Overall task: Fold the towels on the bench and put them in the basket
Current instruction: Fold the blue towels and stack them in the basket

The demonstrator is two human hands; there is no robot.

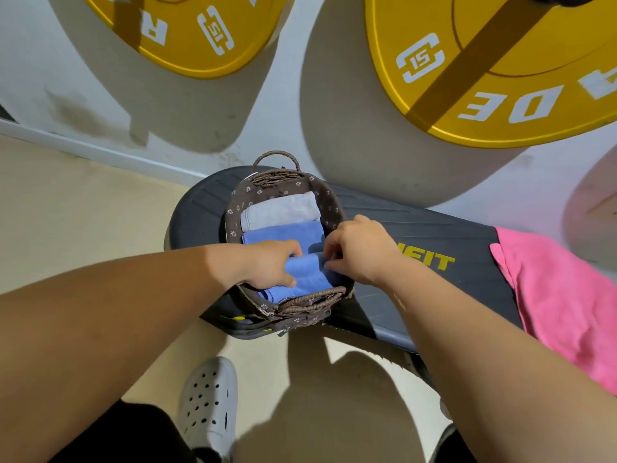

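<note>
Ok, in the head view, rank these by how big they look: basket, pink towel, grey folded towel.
Largest: basket and pink towel, about alike; the towel runs off the frame, so I won't rank them.
Smallest: grey folded towel, inside the basket.

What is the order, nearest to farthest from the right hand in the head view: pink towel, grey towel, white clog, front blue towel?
1. front blue towel, in the basket, pinched by the right hand.
2. grey towel, at the basket's far end.
3. pink towel, on the bench, right end.
4. white clog, down on the floor.
</note>
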